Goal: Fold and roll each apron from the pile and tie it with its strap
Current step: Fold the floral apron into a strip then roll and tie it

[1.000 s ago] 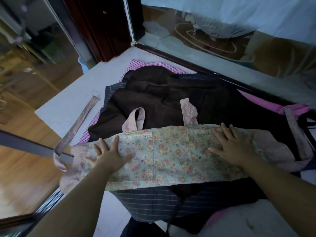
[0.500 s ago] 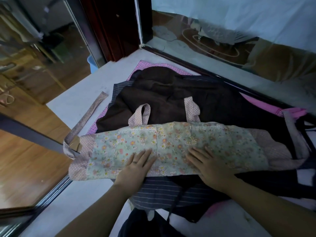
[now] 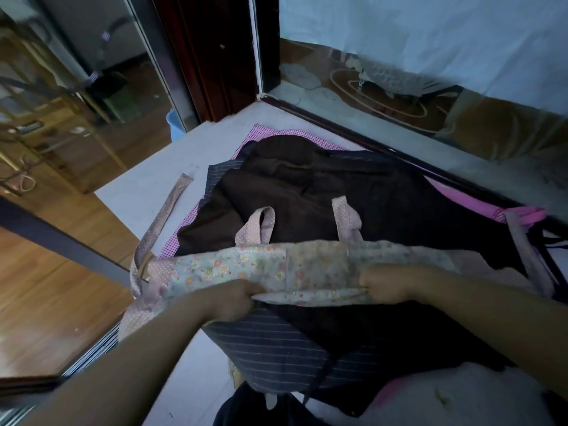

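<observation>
Left hand (image 3: pixel 229 304) and right hand (image 3: pixel 388 287) are both gripping the flowery apron (image 3: pixel 246 267) edge with curled fingers (image 3: pixel 250 295), so it's only getting folded, with rolling, tying its strap (image 3: pixel 166 216) and the whole pile (image 3: pixel 307 186) waiting.

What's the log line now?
step: fold; left hand: grips floral fabric apron near edge; right hand: grips same; beneath: brown fabric apron

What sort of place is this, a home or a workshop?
Probably a home: a brown wooden floor, a dark red wooden door frame and an etched glass panel border the pale surface under the apron pile.
</observation>
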Action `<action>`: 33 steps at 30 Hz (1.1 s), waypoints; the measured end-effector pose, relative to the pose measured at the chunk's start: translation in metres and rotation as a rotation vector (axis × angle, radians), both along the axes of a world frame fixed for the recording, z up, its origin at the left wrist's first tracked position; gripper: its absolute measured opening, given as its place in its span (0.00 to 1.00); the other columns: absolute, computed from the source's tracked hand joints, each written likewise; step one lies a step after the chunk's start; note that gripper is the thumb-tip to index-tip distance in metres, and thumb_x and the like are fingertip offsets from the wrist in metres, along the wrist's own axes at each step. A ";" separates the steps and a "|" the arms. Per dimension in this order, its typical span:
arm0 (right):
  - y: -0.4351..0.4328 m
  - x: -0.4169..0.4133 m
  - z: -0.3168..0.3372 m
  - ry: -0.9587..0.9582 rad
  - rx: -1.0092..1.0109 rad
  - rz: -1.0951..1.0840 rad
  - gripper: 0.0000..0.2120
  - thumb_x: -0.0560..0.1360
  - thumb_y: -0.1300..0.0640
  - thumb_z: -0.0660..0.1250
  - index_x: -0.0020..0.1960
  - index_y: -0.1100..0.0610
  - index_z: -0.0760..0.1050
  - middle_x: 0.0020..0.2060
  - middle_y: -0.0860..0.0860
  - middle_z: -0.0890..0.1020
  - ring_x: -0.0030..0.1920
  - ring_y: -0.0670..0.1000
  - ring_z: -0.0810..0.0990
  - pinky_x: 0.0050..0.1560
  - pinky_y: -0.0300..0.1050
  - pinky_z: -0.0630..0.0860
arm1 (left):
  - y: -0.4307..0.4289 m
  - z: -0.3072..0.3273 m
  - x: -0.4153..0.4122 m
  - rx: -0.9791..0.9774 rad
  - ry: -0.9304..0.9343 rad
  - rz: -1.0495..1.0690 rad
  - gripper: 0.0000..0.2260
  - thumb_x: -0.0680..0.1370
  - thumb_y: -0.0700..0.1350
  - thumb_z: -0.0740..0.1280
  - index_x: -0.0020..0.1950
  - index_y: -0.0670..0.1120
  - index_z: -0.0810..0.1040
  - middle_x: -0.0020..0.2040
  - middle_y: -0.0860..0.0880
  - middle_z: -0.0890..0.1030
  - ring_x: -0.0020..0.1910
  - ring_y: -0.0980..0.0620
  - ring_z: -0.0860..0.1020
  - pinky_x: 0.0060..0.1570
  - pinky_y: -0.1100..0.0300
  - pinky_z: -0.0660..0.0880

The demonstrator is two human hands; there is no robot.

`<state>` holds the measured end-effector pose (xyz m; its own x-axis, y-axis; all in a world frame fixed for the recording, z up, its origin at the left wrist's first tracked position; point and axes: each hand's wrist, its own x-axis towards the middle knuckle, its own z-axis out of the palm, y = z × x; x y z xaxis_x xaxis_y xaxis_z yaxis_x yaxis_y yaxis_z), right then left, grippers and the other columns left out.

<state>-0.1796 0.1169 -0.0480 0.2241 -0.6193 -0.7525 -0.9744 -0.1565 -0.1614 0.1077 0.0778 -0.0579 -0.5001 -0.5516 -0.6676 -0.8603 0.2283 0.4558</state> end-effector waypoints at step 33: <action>-0.045 0.002 -0.060 -0.111 -0.377 -0.200 0.16 0.81 0.46 0.54 0.35 0.48 0.61 0.33 0.45 0.73 0.35 0.46 0.74 0.39 0.44 0.72 | -0.105 -0.016 0.067 -0.187 -0.678 -0.046 0.16 0.77 0.45 0.67 0.62 0.41 0.76 0.55 0.46 0.79 0.53 0.48 0.77 0.54 0.58 0.74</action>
